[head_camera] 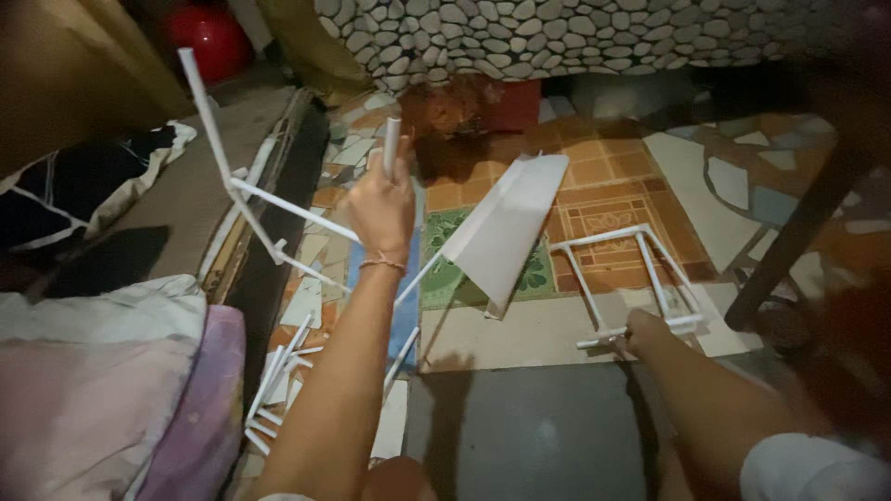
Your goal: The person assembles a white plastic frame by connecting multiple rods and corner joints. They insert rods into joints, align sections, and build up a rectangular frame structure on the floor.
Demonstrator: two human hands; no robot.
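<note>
dim room with a patchwork tiled floor [603,176] in orange, cream and green, its far edge met by a pebble-patterned cloth [557,37] hanging down. along the left runs a mattress [176,186] with a black and white cloth [65,190] on it, and nearer on that side lies a heap of bedding [102,390] in pale pink and purple. a grey mat [529,431] covers the near floor between the two arms. a red ball [209,37] sits far left in the shadows, and a dark slanted leg of furniture [798,232] crosses the right side.

a white folded sheet [506,227], shaped like a paper plane wing, stands tilted in the middle of the floor. the left hand [380,204] is raised and closed around a frame of thin white rolled sticks [269,199]; one stick pokes up above the fist and others branch off to the left and down to the right toward the folded sheet. the right hand [645,329] is low on the right, fingers closed on the near end of a smaller white stick frame [631,278] that lies flat on the tiles, shaped like a little ladder. a loose bundle of white sticks [278,385] lies on the floor near the left arm, just beside the bedding. a thin bracelet [382,264] circles the left wrist.
</note>
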